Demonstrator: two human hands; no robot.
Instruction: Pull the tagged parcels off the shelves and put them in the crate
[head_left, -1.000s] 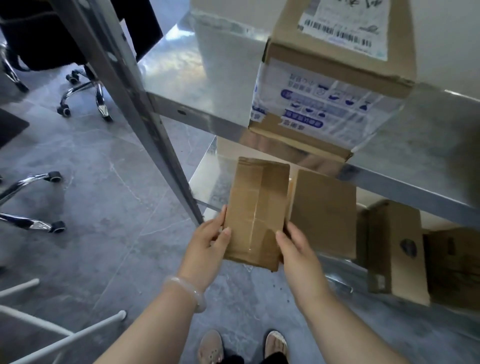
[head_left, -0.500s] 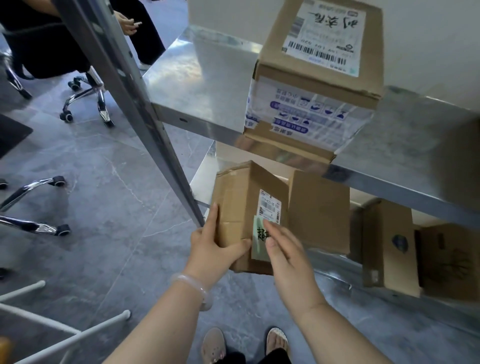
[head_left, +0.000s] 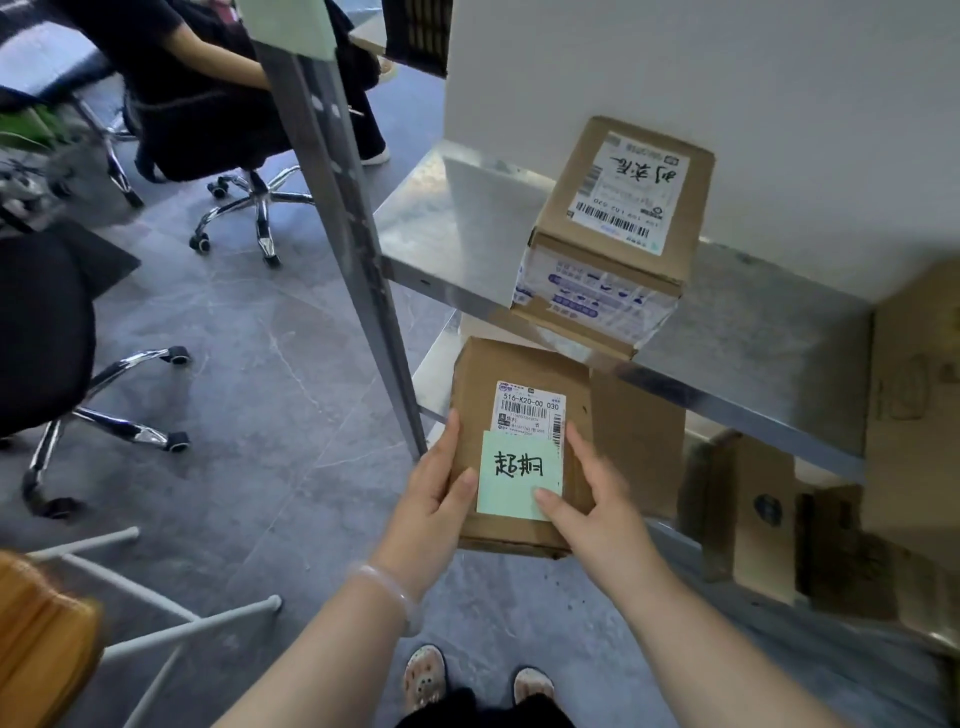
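A small brown cardboard parcel (head_left: 478, 395) with a white shipping label and a green sticky tag (head_left: 517, 480) is held in front of the metal shelf (head_left: 441, 223), its labelled face turned up to me. My left hand (head_left: 434, 493) grips its left edge, thumb on top. My right hand (head_left: 597, 499) grips its right edge, thumb pressing the green tag. A second parcel (head_left: 618, 228) with a white label stands on the upper shelf. No crate is in view.
More brown boxes (head_left: 753, 514) stand on the lower shelf at right. A slanted metal shelf post (head_left: 353, 234) runs just left of the parcel. Office chairs (head_left: 249, 192) and a seated person are at the left; a white stool frame (head_left: 156, 597) is near my feet.
The parcel has been turned in both hands from its plain taped side to the labelled face with the green tag. My head has lifted, showing more of the upper shelf.
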